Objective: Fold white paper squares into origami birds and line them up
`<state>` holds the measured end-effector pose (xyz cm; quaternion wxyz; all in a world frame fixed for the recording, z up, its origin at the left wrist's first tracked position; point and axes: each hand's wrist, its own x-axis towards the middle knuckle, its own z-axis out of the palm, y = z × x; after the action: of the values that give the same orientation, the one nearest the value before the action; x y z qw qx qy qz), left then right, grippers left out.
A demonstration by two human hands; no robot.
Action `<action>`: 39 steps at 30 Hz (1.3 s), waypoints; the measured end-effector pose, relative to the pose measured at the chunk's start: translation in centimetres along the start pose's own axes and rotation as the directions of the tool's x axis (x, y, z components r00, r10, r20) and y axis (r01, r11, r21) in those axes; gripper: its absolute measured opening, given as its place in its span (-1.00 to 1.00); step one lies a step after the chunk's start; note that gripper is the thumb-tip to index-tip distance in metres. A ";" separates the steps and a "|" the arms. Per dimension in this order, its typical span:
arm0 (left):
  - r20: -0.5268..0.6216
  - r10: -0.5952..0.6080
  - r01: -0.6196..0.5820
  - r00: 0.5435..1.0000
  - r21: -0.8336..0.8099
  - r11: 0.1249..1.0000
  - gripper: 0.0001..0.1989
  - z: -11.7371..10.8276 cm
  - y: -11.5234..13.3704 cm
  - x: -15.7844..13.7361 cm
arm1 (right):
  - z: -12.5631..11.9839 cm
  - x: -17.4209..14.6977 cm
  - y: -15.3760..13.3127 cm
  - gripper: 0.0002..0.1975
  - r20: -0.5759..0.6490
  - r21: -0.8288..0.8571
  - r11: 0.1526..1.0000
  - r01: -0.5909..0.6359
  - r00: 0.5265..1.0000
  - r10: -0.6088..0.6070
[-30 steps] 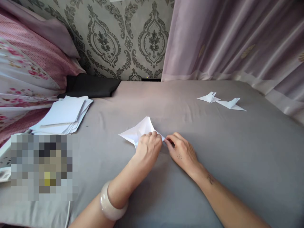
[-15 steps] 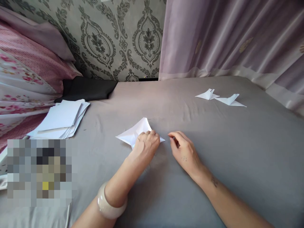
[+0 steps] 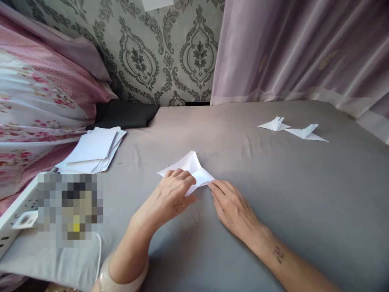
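Note:
A partly folded sheet of white paper (image 3: 202, 177) lies on the grey cloth-covered surface, its pointed corners spread and slightly raised. Over its near left side hovers or rests my left hand (image 3: 176, 188), thumb held apart from the bent fingers; whether the fingertips touch the paper I cannot see. At the paper's right tip, my right hand (image 3: 229, 202) has its fingers together, gripping the corner. A wide pale bangle (image 3: 121, 280) circles my left forearm.
Two folded white paper shapes (image 3: 275, 124) stand at the far right. A stack of white sheets (image 3: 89, 148) lies at the left, before a folded black cloth (image 3: 121, 113). A white slotted rack (image 3: 18, 211) and a blurred-out patch (image 3: 71, 209) are nearer. Curtains hang on both sides.
My left hand has moved left and loosened from a closed shape, uncovering the paper's right part. My right hand has closed in on the paper's right tip. The view has shifted slightly left.

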<state>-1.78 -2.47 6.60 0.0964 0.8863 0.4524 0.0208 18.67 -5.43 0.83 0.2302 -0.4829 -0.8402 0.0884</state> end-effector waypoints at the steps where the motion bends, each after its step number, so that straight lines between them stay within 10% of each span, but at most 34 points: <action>1: -0.018 0.007 -0.008 1.000 -0.023 1.000 -0.80 -0.1 -0.5 -0.8 | 0.0 0.0 0.0 -0.67 -0.003 -0.006 1.000 0.007 1.000 -0.007; 25: -0.263 -0.051 0.010 0.964 -0.155 0.988 -0.79 3.6 -3.3 -1.9 | 0.1 -0.3 -0.3 -0.61 0.085 -0.063 0.998 -0.010 0.996 0.015; 39: -0.204 -0.048 0.008 0.978 -0.193 0.981 -0.85 3.0 -4.2 -2.5 | 0.0 -0.2 -0.6 -0.61 0.105 -0.082 0.995 -0.055 0.992 0.063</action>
<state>-6.24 -2.59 2.98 0.1337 0.8594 0.4685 0.1550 18.32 -5.86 0.99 0.1628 -0.5108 -0.8395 0.0878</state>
